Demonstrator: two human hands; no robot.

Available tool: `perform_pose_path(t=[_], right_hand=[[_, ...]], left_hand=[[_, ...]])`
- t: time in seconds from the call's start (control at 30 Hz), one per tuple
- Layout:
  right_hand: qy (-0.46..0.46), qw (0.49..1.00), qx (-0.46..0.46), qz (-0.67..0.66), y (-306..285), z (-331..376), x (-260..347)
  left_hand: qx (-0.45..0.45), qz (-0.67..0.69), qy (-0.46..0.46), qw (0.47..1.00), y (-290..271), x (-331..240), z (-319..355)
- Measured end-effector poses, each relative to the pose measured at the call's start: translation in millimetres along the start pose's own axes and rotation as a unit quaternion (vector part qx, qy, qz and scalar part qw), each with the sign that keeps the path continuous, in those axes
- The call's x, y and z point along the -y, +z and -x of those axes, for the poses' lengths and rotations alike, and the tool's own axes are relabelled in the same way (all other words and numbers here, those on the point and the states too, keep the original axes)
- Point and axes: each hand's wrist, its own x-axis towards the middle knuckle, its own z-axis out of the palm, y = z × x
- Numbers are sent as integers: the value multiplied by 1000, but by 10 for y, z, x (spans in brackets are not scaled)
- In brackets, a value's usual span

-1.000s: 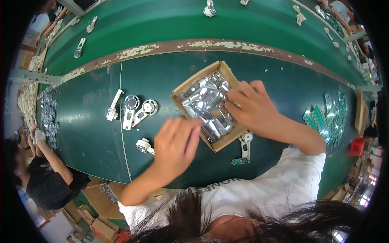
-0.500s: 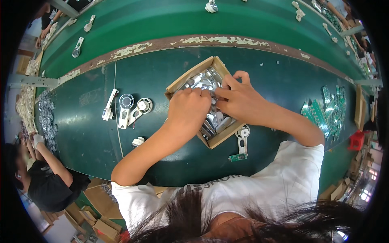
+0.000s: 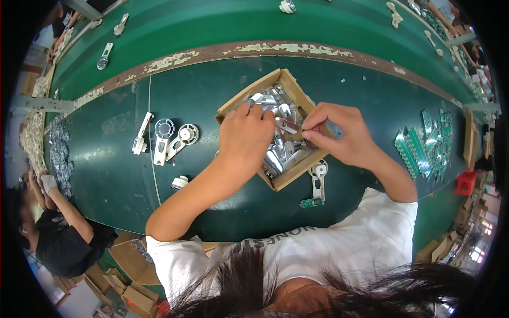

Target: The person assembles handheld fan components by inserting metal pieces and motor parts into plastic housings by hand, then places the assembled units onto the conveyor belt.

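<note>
A cardboard box (image 3: 249, 87) stands tilted at an angle on the green table, filled with silver, oblong metal pieces (image 3: 289, 148). My left hand (image 3: 246, 132) is curled over the box's left side, its fingertips hidden. Close by its fingers lies one shiny oblong metal piece (image 3: 287, 125); whether the hand grips it is unclear. Over the right side of the box, my right hand (image 3: 342, 133) has thumb and forefinger pinched together. What sits in the pinch, if anything, is too small to make out.
White fan-like assemblies (image 3: 165, 139) lie left of the box, with a round white part (image 3: 180, 183) nearer. Another white part with a green board (image 3: 312, 202) is below the box. Green circuit boards (image 3: 424, 146) are piled right. A co-worker (image 3: 61, 228) sits at left; a green belt (image 3: 212, 26) runs beyond.
My right hand has drawn back to the right, away from my left hand, and its fingers now pinch. The silver piece between the hands has come into view. Parts on the belt have shifted slightly.
</note>
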Motion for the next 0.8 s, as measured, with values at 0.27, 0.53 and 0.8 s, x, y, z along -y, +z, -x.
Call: perform_pose_path(t=[0.27,0.53,0.8], right_hand=[[135,965,-60,-214,90,145,-61],[119,951,-89,-271,152,212,-56],[92,940,-56,-324,217,215,23]], left_hand=[[12,70,-34,997,-4,38,16],[-14,-12,26,999,-38,-10,17],[-38,280,-68,957,-413,6,-14]])
